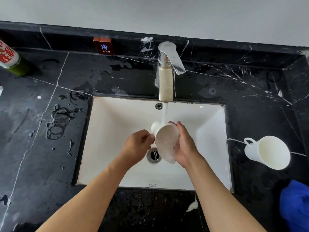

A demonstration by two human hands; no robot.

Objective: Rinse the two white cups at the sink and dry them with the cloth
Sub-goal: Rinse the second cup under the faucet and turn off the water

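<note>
Over the white sink (pixel 107 148), under the running tap (pixel 166 77), both hands grip one white cup (pixel 165 139) tilted on its side — right hand (pixel 184 144) wrapped around its body, left hand (pixel 138 146) pinching its edge. Second cup (pixel 267 152) sits on the dark surface (pixel 41 156) at right — blue cloth (pixel 295 205) near it.

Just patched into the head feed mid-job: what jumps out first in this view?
Dead centre, a white cup is tilted under the running faucet, held over the white sink by the right hand, with the left hand at its rim and water spilling out. A second white cup waits on the black marble counter to the right, with a blue cloth nearer, at the frame's right edge.
</note>
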